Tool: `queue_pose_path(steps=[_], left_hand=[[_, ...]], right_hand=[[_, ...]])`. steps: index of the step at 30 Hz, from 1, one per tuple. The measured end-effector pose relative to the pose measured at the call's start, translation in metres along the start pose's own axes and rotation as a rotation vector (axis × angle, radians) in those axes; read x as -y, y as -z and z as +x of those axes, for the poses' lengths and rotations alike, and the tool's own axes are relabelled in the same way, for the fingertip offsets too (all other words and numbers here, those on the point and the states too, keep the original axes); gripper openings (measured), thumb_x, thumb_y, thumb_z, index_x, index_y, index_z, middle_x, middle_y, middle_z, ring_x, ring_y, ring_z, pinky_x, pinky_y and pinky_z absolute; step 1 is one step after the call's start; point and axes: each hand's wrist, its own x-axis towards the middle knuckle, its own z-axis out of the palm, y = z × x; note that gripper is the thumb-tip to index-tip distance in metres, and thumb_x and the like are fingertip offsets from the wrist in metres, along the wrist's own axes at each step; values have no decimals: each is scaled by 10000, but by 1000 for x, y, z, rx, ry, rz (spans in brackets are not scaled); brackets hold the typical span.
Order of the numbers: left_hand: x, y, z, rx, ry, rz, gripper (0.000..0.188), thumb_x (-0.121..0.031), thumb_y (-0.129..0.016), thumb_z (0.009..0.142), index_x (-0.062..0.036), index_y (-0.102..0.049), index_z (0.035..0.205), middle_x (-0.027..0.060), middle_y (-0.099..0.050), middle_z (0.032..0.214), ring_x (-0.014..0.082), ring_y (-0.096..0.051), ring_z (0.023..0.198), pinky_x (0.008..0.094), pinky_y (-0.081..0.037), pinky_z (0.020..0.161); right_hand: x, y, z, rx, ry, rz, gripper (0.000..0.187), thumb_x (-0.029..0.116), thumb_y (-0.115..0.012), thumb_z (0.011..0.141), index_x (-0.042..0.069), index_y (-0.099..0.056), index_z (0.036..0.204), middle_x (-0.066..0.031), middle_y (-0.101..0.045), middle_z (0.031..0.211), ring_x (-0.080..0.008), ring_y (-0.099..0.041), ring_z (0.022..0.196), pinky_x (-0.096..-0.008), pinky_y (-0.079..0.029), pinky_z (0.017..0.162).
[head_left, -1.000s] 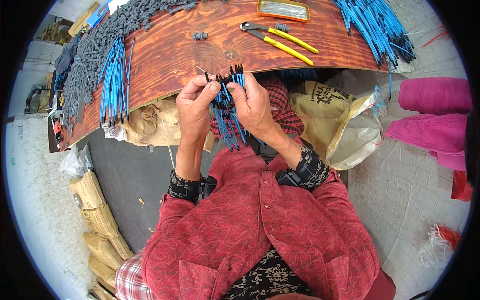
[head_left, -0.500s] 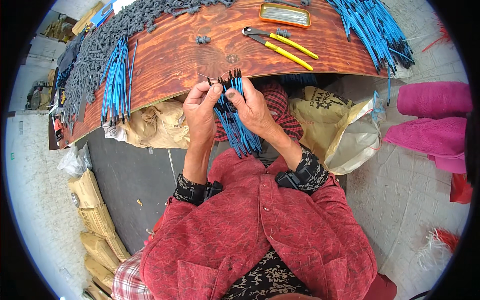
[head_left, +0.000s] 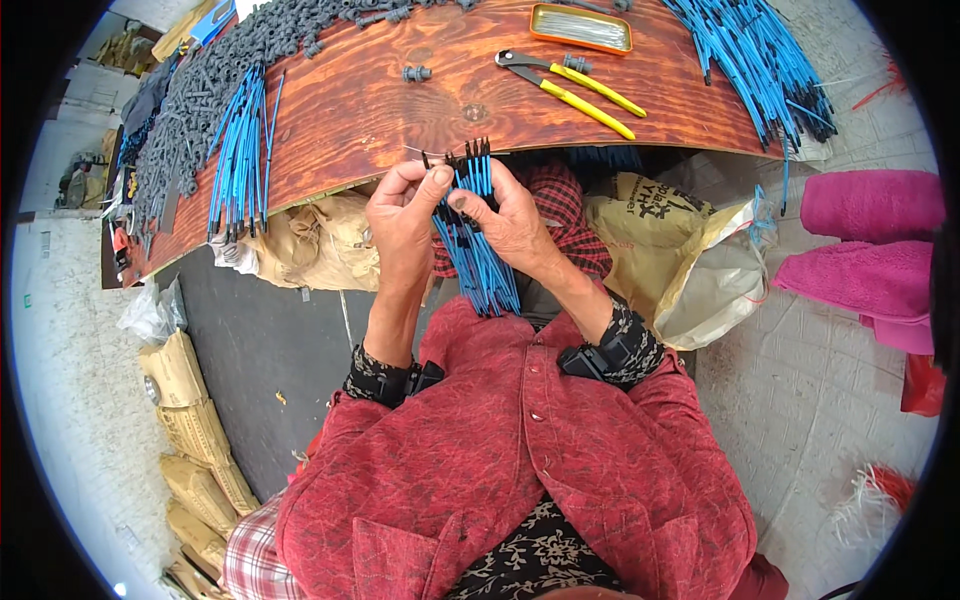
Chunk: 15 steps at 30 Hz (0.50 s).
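Over my lap, at the table's front edge, both hands meet around a bundle of thin blue rods point(head_left: 480, 265) with black tips. My right hand point(head_left: 515, 225) is closed round the upper part of the bundle, the thumb pressed across it. Several black tips stick up above its fingers. My left hand point(head_left: 405, 215) is closed in a pinch, thumb against forefinger, at one black-tipped rod point(head_left: 425, 160) left of the others. A thin metal wire point(head_left: 412, 149) runs by these tips; whether it passes through them I cannot tell.
The wooden table point(head_left: 350, 120) carries yellow-handled pliers point(head_left: 575, 90), a tray of thin metal wires point(head_left: 580, 28), a heap of grey plastic parts point(head_left: 200, 110), and blue rods at left point(head_left: 238, 155) and right point(head_left: 750, 70). An opened sack point(head_left: 710, 270) stands beneath the right side.
My hands stay at the bundle, with small finger shifts. The right thumb has moved slightly down and left. The table appears a little lower and farther right in the view.
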Motion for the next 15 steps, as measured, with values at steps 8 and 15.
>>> queue_pose_path(steps=[8, 15], left_hand=[[10, 5, 7, 13, 11, -35, 117, -73, -753, 900, -33, -666, 967, 3, -678, 913, 48, -598, 809, 212, -467, 750], [8, 18, 18, 93, 74, -20, 155, -95, -762, 895, -36, -669, 1004, 3, -678, 958, 63, -599, 838, 233, -473, 772]], right_hand=[[-9, 1, 8, 41, -119, 47, 382, 202, -748, 889, 11, -575, 1171, -58, -671, 960, -123, -631, 877, -309, -525, 796], [-9, 3, 13, 71, -121, 109, 402, 192, -742, 887, 10, -575, 1204, -32, -655, 986, -101, -606, 892, -292, -517, 810]])
